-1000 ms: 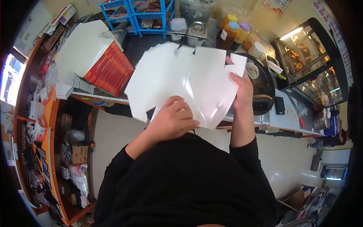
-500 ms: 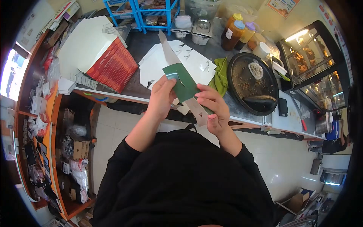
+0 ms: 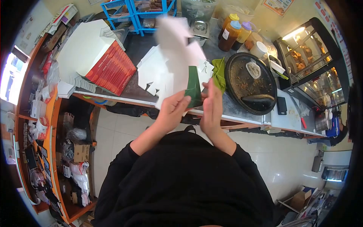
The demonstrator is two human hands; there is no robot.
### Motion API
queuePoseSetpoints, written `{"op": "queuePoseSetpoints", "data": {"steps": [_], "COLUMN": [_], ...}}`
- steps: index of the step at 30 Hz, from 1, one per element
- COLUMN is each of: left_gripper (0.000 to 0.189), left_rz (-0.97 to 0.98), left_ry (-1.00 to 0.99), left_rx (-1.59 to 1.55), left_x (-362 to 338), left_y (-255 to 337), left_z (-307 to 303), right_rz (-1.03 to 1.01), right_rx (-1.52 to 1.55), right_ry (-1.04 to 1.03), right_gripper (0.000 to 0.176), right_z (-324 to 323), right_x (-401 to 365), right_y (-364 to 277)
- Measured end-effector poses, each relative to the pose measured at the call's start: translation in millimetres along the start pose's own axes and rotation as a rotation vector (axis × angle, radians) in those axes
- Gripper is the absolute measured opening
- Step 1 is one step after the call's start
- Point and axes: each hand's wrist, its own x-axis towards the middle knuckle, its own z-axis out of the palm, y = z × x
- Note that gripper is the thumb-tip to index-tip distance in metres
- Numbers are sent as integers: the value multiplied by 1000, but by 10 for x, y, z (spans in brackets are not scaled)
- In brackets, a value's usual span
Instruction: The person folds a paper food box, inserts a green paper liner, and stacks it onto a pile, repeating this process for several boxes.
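Observation:
My left hand (image 3: 170, 115) grips the lower edge of a cardboard box blank with a green panel (image 3: 193, 89), thumb on the green side. Its white flaps stand up above the hand and are blurred by motion. On the right of the panel, my right hand (image 3: 212, 109) is held upright with its fingers straight, close against the cardboard's edge; whether it touches cannot be told. Beneath and behind lie flat white cardboard blanks (image 3: 150, 70) on the counter. A crumpled green cloth (image 3: 218, 73) is just past my right fingertips.
To the left stands a stack of red and white cardboard boxes (image 3: 112, 70). On the right are a round black tray (image 3: 242, 85), a phone (image 3: 281, 106), a red-handled knife (image 3: 302, 121) and a heated display case (image 3: 306, 56). Sauce bottles (image 3: 229, 36) and blue racks (image 3: 153, 15) line the back.
The green cardboard has turned from facing me to a narrower, steeper angle, with its white flaps swinging up. My right fingers have let go of it and straightened.

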Motion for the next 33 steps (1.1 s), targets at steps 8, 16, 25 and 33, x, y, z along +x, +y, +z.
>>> {"op": "queuePoseSetpoints", "data": {"steps": [8, 16, 25, 33], "left_gripper": [18, 19, 19, 24], "left_rz": [60, -6, 242, 405], "left_ry": [-130, -135, 26, -65], "left_rx": [458, 717, 726, 703], "left_x": [-128, -101, -77, -81], "left_y": [-36, 56, 48, -59], "left_z": [-281, -219, -120, -101], "right_rz": [95, -167, -145, 628], "right_rx": [-110, -429, -78, 433], "right_ry": [-78, -154, -140, -127], "right_gripper": [29, 14, 43, 73], "right_z": [-444, -266, -220, -266], "right_x": [459, 299, 244, -113], "right_y": [459, 146, 158, 523]}}
